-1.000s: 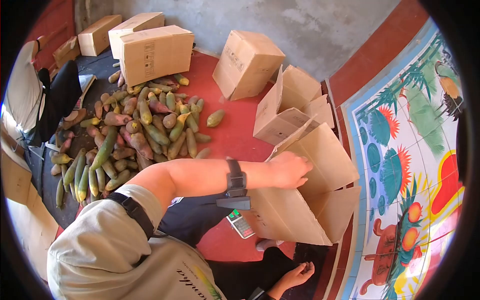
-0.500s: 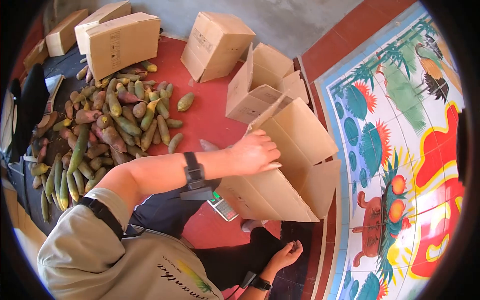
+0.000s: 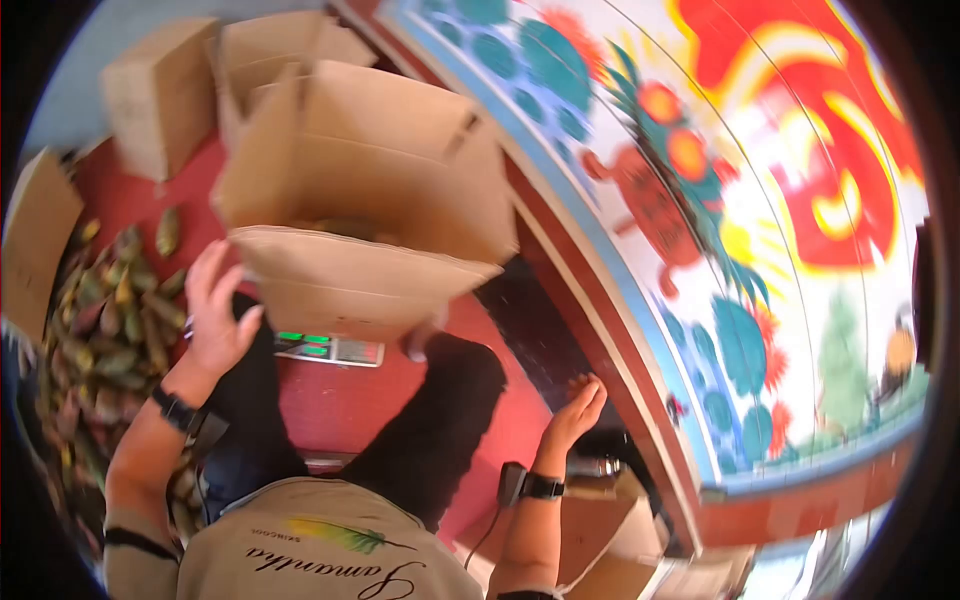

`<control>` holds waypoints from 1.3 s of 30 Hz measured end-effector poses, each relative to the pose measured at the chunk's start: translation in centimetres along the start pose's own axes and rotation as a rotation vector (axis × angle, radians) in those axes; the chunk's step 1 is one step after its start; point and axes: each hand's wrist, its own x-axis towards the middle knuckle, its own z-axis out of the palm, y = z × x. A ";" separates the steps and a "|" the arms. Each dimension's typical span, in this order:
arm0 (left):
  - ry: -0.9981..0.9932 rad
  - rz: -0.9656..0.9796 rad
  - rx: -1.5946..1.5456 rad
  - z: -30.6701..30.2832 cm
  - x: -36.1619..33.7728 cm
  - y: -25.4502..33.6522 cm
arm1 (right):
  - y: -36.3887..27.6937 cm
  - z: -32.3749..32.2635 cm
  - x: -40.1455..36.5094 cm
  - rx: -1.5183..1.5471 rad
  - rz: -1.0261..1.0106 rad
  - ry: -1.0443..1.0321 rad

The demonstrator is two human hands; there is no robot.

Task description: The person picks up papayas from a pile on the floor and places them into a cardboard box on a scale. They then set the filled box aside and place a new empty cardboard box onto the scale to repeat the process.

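A large cardboard box [image 3: 370,280] with its flaps up stands open in front of my knees, over a digital scale [image 3: 340,350] with green lit digits. Something dark lies at the bottom of the box, too blurred to make out. My left hand [image 3: 215,310] is just left of the box's near side, fingers spread and holding nothing. Well to the right of the box, beyond my right knee, my right hand [image 3: 578,412] is raised with fingers extended and nothing visible in it.
A pile of long green, yellow and reddish vegetables [image 3: 120,320] covers the floor at left. More cardboard boxes [image 3: 160,100] stand behind and at far left. A tiled, painted wall [image 3: 740,250] runs along the right; another open carton [image 3: 620,540] sits at lower right.
My left hand has let go of the box's edge and moved left of it. The box, tilted before, now stands more upright over the scale. My view has turned to the right.
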 end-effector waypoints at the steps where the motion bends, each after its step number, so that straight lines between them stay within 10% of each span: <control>1: 0.009 0.018 -0.034 0.4 -0.3 -0.2 | -0.3 -1.8 0.7 -0.032 0.002 0.066; 20: -0.018 0.061 -0.007 1.9 -0.3 -1.0 | 1.2 -17.3 0.9 0.026 0.230 0.584; 28: -0.017 0.056 0.027 1.6 -0.4 -0.9 | -5.8 -17.2 3.0 -0.252 -0.257 0.576; 35: -0.012 0.064 0.080 1.5 0.1 0.2 | -0.5 -16.7 3.1 0.105 0.179 0.643; 39: -0.002 0.061 0.067 1.5 0.1 0.3 | 1.3 -20.1 4.9 0.028 -0.038 0.656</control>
